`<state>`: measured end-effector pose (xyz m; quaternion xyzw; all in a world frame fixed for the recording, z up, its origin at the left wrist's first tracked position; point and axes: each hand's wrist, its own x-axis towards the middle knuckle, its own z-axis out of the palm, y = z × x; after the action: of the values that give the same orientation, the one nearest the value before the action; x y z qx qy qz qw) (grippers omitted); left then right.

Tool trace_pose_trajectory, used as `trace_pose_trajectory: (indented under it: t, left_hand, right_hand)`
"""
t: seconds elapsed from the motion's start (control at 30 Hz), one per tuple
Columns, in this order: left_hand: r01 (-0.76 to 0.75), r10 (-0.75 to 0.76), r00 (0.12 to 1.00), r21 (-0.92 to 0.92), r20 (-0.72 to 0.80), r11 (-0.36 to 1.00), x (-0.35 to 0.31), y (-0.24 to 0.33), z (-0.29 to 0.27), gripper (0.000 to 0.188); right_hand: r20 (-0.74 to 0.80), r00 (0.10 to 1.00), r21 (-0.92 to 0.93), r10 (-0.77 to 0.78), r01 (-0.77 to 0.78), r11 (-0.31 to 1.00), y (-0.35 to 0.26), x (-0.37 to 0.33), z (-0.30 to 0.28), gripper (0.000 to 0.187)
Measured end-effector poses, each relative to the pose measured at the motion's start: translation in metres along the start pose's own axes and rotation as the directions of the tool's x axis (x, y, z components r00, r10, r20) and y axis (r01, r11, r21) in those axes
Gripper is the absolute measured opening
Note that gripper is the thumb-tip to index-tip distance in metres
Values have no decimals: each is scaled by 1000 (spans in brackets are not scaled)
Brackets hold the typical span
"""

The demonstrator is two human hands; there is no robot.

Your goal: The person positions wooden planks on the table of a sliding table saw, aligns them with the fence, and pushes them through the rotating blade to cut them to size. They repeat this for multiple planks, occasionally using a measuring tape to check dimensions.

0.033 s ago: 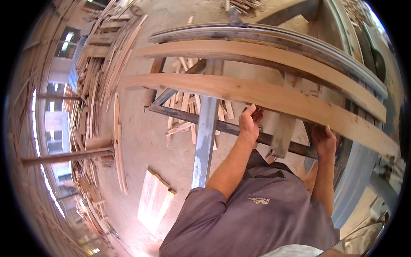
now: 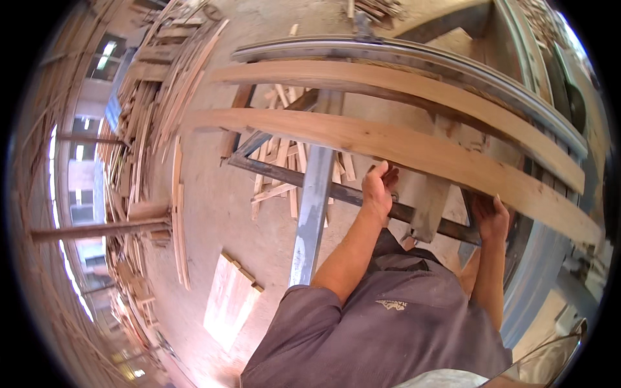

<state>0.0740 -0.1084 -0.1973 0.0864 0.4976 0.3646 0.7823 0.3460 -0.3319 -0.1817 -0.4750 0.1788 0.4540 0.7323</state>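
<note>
Over the frame (image 2: 312,220): near plank (image 2: 369,134), long axis left to right, just beyond my hands, left end jutting past the frame's left side.
Left hand (image 2: 378,189): at that plank's near edge, mid-length, fingers curled.
Right hand (image 2: 491,218): thumb up, nearer the right end; whether either hand clamps, I cannot tell.
Far plank (image 2: 388,81): roughly parallel, gap between.

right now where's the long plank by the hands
The long plank crosses the head view from left of centre to far right, with left hand and right hand at its near edge and the farther plank beyond.
</note>
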Motion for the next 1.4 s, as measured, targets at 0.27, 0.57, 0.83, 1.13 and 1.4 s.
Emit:
trace_pose_trajectory:
  t: [0.27, 0.57, 0.83, 1.13, 1.4]
  left_hand:
    - [-322, 334, 930, 103, -152, 941, -36, 121, -31, 42]
    - [-498, 533, 811, 195, -239, 845, 12, 191, -76, 16]
    - [-433, 435, 841, 83, -323, 898, 52, 234, -61, 35]
    - [-385, 355, 920, -223, -164, 895, 109, 272, -64, 37]
    - [-65, 66, 998, 216, 5, 974, 142, 275, -40, 33]
  right_hand:
    - [166, 985, 235, 41, -80, 969, 2, -17, 38, 41]
    - [184, 983, 213, 28, -68, 975, 0, -15, 44, 49]
    - [203, 979, 247, 10, -61, 967, 12, -3, 36, 48]
    - [-49, 996, 240, -78, 88, 967, 11, 18, 37, 40]
    - [-370, 919, 346, -134, 270, 899, -42, 74, 1, 36]
